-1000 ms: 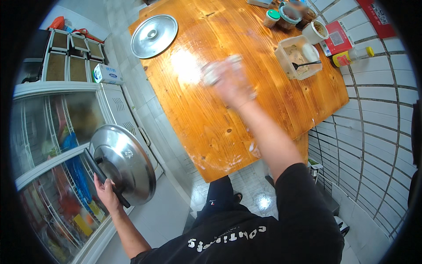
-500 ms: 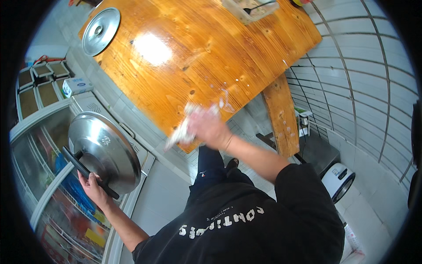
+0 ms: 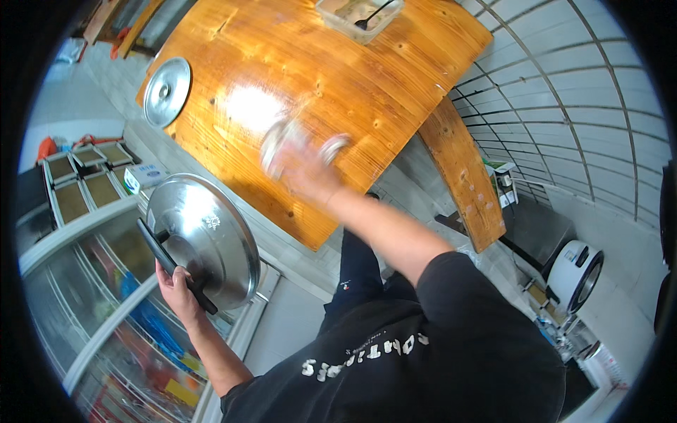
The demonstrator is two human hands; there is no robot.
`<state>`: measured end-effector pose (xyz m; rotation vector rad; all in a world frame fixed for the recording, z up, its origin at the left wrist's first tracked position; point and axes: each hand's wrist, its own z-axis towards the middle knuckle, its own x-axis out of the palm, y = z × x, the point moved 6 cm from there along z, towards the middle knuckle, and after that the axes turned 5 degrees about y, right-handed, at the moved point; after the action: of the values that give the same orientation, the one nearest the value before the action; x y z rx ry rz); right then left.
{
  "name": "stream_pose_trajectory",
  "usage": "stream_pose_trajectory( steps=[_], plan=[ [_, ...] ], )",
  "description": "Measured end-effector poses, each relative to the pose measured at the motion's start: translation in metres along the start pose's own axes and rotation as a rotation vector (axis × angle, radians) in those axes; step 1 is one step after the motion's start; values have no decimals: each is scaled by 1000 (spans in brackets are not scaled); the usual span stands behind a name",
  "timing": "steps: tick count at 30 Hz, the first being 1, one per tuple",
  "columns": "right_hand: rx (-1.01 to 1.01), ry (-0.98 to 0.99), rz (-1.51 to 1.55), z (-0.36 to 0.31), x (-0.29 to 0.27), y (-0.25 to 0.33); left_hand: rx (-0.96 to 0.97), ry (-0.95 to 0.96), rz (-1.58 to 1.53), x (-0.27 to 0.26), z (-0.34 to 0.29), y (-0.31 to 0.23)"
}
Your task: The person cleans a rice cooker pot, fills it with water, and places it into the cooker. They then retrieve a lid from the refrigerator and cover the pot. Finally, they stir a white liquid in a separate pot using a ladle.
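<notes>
My left hand [image 3: 180,292] grips the black handle of a large shiny pot lid [image 3: 218,236], held tilted beside the table over the glass-fronted cabinet. Blurred by motion, my right hand [image 3: 307,173] presses a whitish cloth [image 3: 278,144] onto the wooden table [image 3: 233,166]. Part of the cloth sticks out on both sides of the fingers. A smaller round metal lid [image 3: 168,92] lies flat at the table's far left edge. Toward the far side stands a clear plastic container [image 3: 345,25] with a dark spoon [image 3: 371,15] in it.
At the left stands the glass-fronted cabinet [image 3: 106,317], with a tissue box [image 3: 144,176] behind the lid. A wooden bench [image 3: 462,176] runs along the table's right side. Beyond it are a wire grid [image 3: 564,92] on the wall and a white rice cooker [image 3: 575,275].
My right hand has swept the cloth from the table's near corner farther in over its surface. The left hand still holds the large lid. The whole view has shifted somewhat.
</notes>
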<state>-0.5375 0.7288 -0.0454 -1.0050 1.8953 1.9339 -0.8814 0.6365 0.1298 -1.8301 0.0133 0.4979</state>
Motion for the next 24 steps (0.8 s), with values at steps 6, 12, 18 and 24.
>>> stream_pose_trajectory(
  steps=[6, 12, 18, 24],
  plan=[
    [-627, -22, -42, -130, -7, 31, 87, -13, 8, 8, 16, -43],
    [211, -360, -176, -89, -202, -165, 99, 68, 54, 44, 18, -50],
    [463, -563, -530, -29, -340, -242, 178, 175, 35, 82, 10, -68],
    [584, -643, -183, -4, -290, -222, 139, 252, 62, 95, 6, -77]
  ],
)
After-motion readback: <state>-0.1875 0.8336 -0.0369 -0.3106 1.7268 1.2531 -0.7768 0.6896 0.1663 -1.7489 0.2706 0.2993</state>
